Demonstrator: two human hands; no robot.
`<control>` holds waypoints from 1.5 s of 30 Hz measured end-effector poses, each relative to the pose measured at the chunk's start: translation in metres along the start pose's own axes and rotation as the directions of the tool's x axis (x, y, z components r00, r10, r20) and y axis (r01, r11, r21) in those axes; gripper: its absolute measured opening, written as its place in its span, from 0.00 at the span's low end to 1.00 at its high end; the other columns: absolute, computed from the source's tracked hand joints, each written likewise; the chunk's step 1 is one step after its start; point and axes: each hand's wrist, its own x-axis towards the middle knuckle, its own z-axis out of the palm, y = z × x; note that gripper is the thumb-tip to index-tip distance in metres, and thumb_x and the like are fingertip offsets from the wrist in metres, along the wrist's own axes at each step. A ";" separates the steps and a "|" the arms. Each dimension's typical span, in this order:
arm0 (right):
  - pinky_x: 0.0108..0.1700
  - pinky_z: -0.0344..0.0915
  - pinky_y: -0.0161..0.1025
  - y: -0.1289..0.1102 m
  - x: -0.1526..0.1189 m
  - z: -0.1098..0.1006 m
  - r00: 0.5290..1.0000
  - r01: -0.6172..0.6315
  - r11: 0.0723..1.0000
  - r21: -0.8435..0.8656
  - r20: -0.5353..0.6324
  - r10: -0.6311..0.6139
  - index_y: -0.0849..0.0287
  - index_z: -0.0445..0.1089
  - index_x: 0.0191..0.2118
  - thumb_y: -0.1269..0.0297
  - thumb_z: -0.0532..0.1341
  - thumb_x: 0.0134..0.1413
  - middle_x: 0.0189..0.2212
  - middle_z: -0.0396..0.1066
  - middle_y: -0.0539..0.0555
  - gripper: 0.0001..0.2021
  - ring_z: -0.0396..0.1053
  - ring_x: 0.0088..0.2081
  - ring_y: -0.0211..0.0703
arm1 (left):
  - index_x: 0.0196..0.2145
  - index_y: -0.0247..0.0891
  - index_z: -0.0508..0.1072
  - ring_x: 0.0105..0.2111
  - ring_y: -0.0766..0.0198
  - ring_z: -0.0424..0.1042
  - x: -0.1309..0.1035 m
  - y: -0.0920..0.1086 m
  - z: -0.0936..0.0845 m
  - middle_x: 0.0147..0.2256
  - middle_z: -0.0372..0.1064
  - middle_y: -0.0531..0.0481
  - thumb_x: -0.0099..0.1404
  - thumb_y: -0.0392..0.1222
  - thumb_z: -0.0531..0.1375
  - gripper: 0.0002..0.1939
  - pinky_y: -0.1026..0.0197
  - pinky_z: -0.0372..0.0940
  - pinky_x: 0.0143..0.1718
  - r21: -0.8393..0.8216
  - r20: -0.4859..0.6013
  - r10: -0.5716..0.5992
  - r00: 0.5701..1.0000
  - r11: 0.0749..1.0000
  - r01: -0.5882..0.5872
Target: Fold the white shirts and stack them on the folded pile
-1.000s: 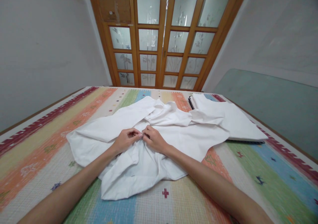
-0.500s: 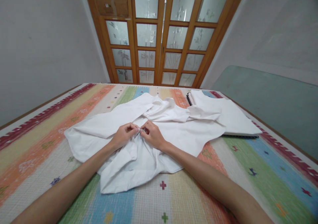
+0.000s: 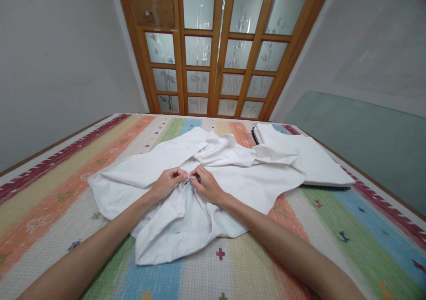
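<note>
The white garment lies creased between the left and right edges of the striped surface. My left hand and my right hand, close together, both pinch its cloth.

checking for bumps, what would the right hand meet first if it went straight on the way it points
Past the white cloth that the right hand pinches, most likely the left hand, though depth is unclear and the two may be touching.

Left hand and right hand pinch close together.
The person's bare forearms slant inward from the lower edge, converging, with thumbs and forefingers bent toward each other.
</note>
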 end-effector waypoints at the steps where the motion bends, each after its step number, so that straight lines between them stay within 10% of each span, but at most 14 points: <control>1: 0.35 0.57 0.36 0.000 0.000 0.000 1.000 -0.001 1.000 0.003 0.004 0.001 0.57 0.62 0.33 0.70 0.53 0.53 0.28 0.59 0.48 0.03 0.59 0.29 0.39 | 0.23 0.35 0.70 0.34 0.62 0.68 0.000 0.000 0.000 0.30 0.71 0.50 0.53 0.50 0.65 0.14 0.60 0.61 0.41 0.006 -0.001 -0.002 1.000 1.000 0.002; 45: 0.34 0.59 0.35 -0.008 -0.002 -0.003 0.997 0.025 0.999 0.023 -0.067 -0.024 0.58 0.69 0.32 0.73 0.58 0.50 0.25 0.61 0.48 0.05 0.60 0.27 0.38 | 0.25 0.35 0.73 0.31 0.63 0.67 -0.004 0.004 0.003 0.27 0.70 0.51 0.50 0.48 0.67 0.13 0.62 0.61 0.36 -0.025 -0.042 -0.050 0.998 0.998 0.049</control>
